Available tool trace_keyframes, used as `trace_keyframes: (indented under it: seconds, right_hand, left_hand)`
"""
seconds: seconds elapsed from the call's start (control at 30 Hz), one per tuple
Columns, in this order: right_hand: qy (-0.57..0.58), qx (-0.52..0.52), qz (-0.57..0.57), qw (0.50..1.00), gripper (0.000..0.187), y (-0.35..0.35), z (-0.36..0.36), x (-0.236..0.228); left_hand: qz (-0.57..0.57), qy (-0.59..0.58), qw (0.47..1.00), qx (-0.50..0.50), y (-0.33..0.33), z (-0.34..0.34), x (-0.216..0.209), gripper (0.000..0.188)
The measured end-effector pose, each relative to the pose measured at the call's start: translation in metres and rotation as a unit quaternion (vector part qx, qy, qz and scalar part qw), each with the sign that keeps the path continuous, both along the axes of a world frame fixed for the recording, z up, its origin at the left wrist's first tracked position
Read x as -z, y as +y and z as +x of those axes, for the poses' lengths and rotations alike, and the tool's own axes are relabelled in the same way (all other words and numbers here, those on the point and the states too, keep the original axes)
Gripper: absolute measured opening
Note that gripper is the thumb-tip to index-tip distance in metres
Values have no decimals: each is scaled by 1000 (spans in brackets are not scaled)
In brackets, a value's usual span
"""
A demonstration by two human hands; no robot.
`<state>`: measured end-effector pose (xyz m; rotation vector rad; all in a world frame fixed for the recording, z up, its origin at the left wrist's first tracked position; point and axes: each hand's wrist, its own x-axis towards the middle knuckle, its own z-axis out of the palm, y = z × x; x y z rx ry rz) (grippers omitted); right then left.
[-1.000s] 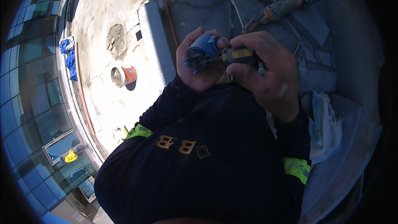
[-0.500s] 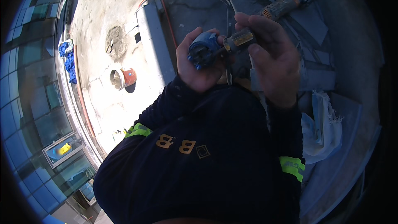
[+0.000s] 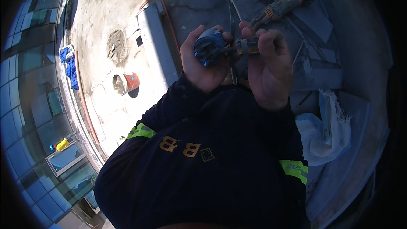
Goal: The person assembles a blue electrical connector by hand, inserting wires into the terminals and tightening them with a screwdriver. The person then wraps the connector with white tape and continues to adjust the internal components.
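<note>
A blue, round industrial plug (image 3: 210,44) with dark inner parts sits in my left hand (image 3: 200,74), whose fingers wrap round it from both sides. My right hand (image 3: 271,74) pinches the handle of a screwdriver (image 3: 247,46), translucent and yellowish with dark marks. The screwdriver lies level, its shaft pointing left at the plug's inner parts. Whether its tip sits on a screw is too dark to tell. A thin cable (image 3: 234,76) hangs between my hands.
Beyond my right hand lies an orange and grey power tool (image 3: 280,8) on flat grey boards (image 3: 313,23). A white sack (image 3: 316,142) rests at the right. At the left, a red bucket (image 3: 132,81) lies tipped over in sunlight. A red hose (image 3: 169,21) crosses the floor ahead.
My right hand has shifted left and slightly down, its fingers curling in tighter around the screwdriver's handle end. The plug has turned slightly in my left hand.
</note>
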<state>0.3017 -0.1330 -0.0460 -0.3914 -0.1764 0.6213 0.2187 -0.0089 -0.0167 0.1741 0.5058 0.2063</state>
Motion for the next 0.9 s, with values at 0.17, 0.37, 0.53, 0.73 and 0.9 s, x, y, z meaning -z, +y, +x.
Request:
trace_keyframes:
  seconds: [0.17,0.37,0.53,0.73,0.9]
  right_hand:
    - [37,31,-108,993,21,1,1,-23]
    - [24,10,-69,997,28,-4,8,-21]
    - [5,-25,-65,998,29,-4,15,-1]
    - [40,-43,-55,997,23,-11,20,-6]
    - [-17,-18,-45,999,21,-2,29,6]
  left_hand:
    - [-15,33,999,-12,-5,2,7,34]
    - [-9,63,998,-10,-9,6,5,38]
    - [-16,57,998,-13,-12,5,9,38]
    - [-15,46,999,-10,-1,8,13,37]
    - [-11,59,998,10,7,21,18,36]
